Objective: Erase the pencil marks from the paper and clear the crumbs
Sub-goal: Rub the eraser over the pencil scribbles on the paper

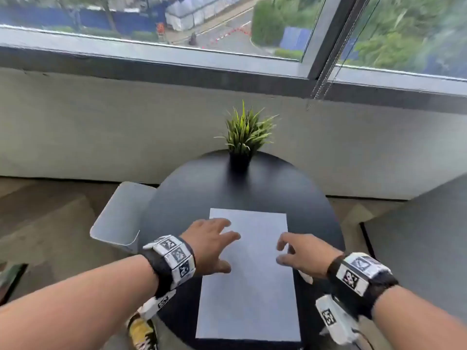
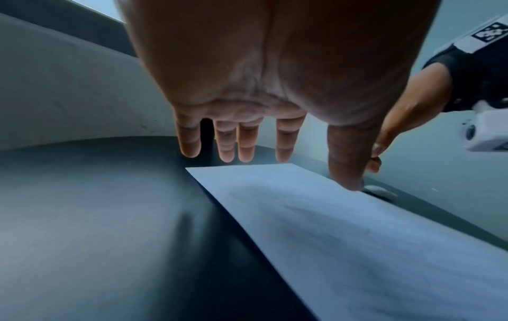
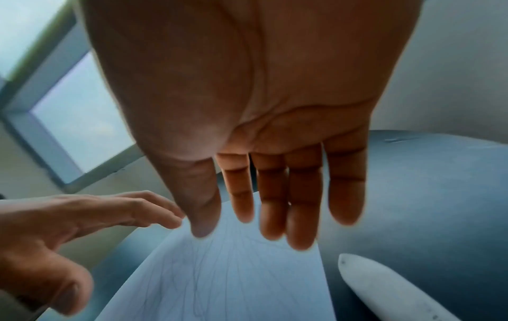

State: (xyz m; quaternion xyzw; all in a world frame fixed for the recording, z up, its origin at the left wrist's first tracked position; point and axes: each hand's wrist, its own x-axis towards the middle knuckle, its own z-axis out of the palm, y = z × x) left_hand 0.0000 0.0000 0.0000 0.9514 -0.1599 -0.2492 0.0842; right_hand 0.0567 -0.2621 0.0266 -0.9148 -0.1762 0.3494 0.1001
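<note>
A white sheet of paper (image 1: 250, 286) lies lengthwise on a round black table (image 1: 202, 193). Faint pencil lines show on the paper (image 3: 219, 278) in the right wrist view. My left hand (image 1: 214, 245) hovers over the sheet's far left part with fingers spread and straight, holding nothing. My right hand (image 1: 300, 253) hangs over the right edge, fingers relaxed and empty. A white eraser (image 3: 384, 291) lies on the table just right of the paper, under my right hand; in the head view only its end (image 1: 305, 276) peeks out.
A small potted plant (image 1: 243, 140) stands at the table's far edge. A white bin (image 1: 118, 218) sits on the floor to the table's left. A grey wall and window run behind.
</note>
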